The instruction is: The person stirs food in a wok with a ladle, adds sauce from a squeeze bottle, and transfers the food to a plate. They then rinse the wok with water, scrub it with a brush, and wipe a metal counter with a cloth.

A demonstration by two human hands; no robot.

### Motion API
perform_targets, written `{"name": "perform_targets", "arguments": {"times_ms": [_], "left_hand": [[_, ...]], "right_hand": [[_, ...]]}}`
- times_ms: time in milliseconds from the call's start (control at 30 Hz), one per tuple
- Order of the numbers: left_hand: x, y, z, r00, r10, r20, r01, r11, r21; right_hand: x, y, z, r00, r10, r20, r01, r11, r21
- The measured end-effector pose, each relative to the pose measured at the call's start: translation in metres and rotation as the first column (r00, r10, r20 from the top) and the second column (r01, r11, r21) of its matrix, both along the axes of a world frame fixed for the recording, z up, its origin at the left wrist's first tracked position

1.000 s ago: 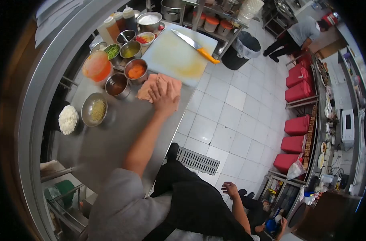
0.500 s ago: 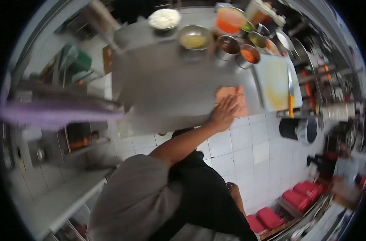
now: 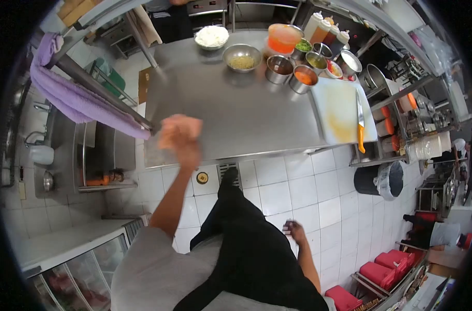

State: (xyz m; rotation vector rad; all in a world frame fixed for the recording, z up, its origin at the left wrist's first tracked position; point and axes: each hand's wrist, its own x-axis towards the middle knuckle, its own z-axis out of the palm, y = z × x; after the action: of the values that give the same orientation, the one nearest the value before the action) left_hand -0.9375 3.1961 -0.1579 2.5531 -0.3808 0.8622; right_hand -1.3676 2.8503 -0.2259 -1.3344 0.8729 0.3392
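Observation:
My left hand [image 3: 187, 149] presses on an orange cloth [image 3: 180, 126] near the front left corner of the steel table [image 3: 246, 116]. The hand is smeared by motion, but the cloth is bunched under and ahead of its fingers. Away from the table, my right hand [image 3: 296, 231] hangs low at my side above the tiled floor, fingers loosely curled and apart, with nothing visible in it.
A white cutting board [image 3: 339, 106] with an orange-handled knife [image 3: 360, 122] lies at the table's right. Along the back stand a metal bowl [image 3: 242, 58], an orange tub [image 3: 283, 39] and several steel pots. A purple towel [image 3: 65, 96] hangs at left; a black bin [image 3: 368, 179] stands at right.
My left hand has swept the orange cloth leftward across the table, from beside the cutting board to the left end. The right hand still hangs at my side.

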Motion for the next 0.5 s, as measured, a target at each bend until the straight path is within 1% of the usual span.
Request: {"name": "perform_targets", "arguments": {"times_ms": [33,67,100,133,167,200,233,267,300,367,433,467,500], "left_hand": [[-0.003,-0.04,0.004,0.971,-0.144,-0.191,0.147,0.989,0.001],[-0.007,-0.084,0.018,0.95,-0.24,-0.198,0.248,0.969,0.015],[-0.012,-0.129,0.033,0.918,-0.335,-0.211,0.348,0.937,0.024],[-0.015,-0.168,0.034,0.844,-0.457,-0.283,0.504,0.855,0.121],[-0.02,-0.202,0.029,0.71,-0.627,-0.322,0.615,0.774,-0.15],[-0.025,-0.235,0.024,0.533,-0.79,-0.304,0.654,0.612,-0.445],[-0.031,-0.268,0.019,0.362,-0.902,-0.236,0.608,0.42,-0.674],[-0.049,-0.259,0.079,0.542,-0.799,-0.262,0.819,0.571,-0.048],[-0.049,-0.254,0.082,0.541,-0.801,-0.258,0.823,0.567,-0.036],[-0.04,-0.245,0.085,0.523,-0.795,-0.305,0.821,0.566,-0.067],[-0.009,-0.21,0.065,0.553,-0.767,-0.327,0.806,0.592,-0.026],[0.009,-0.186,0.052,0.65,-0.7,-0.295,0.726,0.687,-0.033],[0.032,-0.157,0.041,0.734,-0.625,-0.265,0.638,0.768,-0.043]], "right_hand": [[-0.012,0.007,0.001,0.978,0.191,-0.082,-0.202,0.967,-0.158],[-0.028,0.013,0.009,0.915,0.355,-0.191,-0.399,0.868,-0.295],[-0.042,0.029,0.018,0.916,0.297,-0.271,-0.39,0.822,-0.416],[-0.077,0.028,-0.004,0.829,0.432,-0.355,-0.558,0.618,-0.554],[-0.091,0.033,0.021,0.825,0.421,-0.376,-0.558,0.707,-0.434],[-0.104,0.036,0.024,0.814,0.434,-0.387,-0.573,0.708,-0.412],[-0.117,0.038,0.021,0.807,0.44,-0.393,-0.58,0.714,-0.392],[-0.128,0.041,0.017,0.804,0.442,-0.398,-0.582,0.722,-0.374],[-0.132,0.042,0.016,0.809,0.438,-0.391,-0.573,0.737,-0.36],[-0.132,0.043,0.012,0.818,0.441,-0.37,-0.561,0.754,-0.342],[-0.11,0.042,0.011,0.837,0.474,-0.273,-0.546,0.747,-0.378],[-0.093,0.036,0.008,0.874,0.453,-0.178,-0.486,0.791,-0.372],[-0.068,0.038,0.002,0.929,0.362,-0.08,-0.37,0.89,-0.267]]}}
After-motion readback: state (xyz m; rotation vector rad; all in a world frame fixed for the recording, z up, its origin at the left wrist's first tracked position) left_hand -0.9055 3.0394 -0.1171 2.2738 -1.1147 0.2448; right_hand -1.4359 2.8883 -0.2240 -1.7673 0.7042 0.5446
